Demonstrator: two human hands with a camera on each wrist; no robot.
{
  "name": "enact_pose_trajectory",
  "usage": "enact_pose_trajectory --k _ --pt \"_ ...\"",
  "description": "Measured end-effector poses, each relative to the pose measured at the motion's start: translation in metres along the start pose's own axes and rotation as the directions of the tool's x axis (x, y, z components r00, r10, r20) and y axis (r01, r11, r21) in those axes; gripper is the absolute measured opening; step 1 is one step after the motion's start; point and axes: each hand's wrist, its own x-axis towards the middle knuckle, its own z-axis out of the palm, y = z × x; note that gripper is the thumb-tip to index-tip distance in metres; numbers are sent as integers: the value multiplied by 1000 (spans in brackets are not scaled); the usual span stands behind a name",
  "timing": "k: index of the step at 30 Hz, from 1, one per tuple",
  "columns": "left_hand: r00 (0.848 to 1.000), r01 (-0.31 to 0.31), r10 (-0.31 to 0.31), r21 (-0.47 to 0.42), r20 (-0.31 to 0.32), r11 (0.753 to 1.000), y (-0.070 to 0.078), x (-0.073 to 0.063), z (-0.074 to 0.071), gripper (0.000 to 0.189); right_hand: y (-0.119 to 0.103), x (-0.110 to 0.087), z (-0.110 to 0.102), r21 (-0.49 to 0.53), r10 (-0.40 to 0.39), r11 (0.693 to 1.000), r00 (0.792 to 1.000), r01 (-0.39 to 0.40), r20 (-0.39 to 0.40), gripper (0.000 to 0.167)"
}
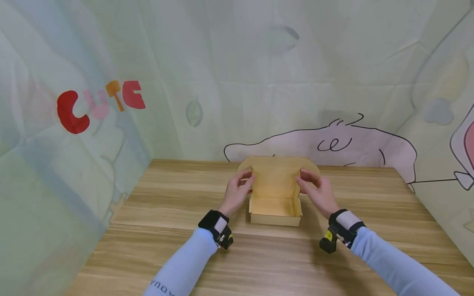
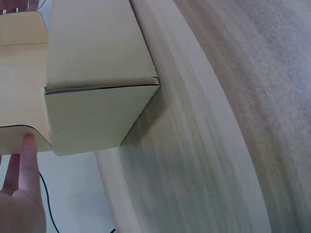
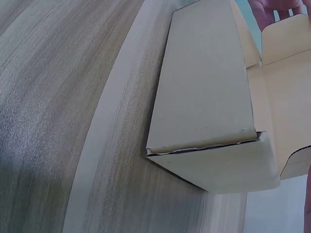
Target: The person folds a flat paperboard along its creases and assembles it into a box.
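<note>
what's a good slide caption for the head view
At a wood-grain table, both hands hold the raised lid of an open cardboard box by its side flaps.

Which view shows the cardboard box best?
Head: it frames the whole cardboard box, with the raised lid and inside floor in sight. Left and right wrist views each show two outer walls close up, but crop the lid at the frame edge.

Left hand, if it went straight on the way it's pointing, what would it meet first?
Probably the left side flap of the cardboard box: a fingertip of the left hand seems to touch it, though exact depth is hard to judge.
</note>
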Motion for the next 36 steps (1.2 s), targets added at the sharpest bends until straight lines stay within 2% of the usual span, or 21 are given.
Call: enact_pose_trajectory --k 9,16,23,25,28,31,34,36 --pt "1000 -14 15 -44 16 999 -7 -3 0 44 6 -2 0 57 -31 998 1000 31 2 52" --pt "999 -18 20 -58 29 998 -10 -7 0 45 9 -5 -3 8 -4 1000 1000 4 22 51" --pt "994 -76 78 -28 81 997 -16 -8 -5 41 10 -8 -7 -7 38 999 998 -38 51 52" --pt "992 -83 83 -12 100 997 -16 -9 -7 39 11 -9 -7 16 24 1000 998 -24 50 50" --pt "987 -101 100 1 125 995 -17 -10 -10 38 16 -10 -7 92 -58 994 997 54 41 38" --pt "979 -138 134 10 150 990 -18 -11 -12 37 21 -10 -7 137 -131 983 990 123 51 33" --pt "971 -170 164 21 173 985 -19 -12 -14 36 23 -10 -8 103 -158 983 985 150 74 36" --pt "968 -170 163 20 191 985 -19 -12 -16 35 24 -10 -10 82 -173 983 981 166 87 37"
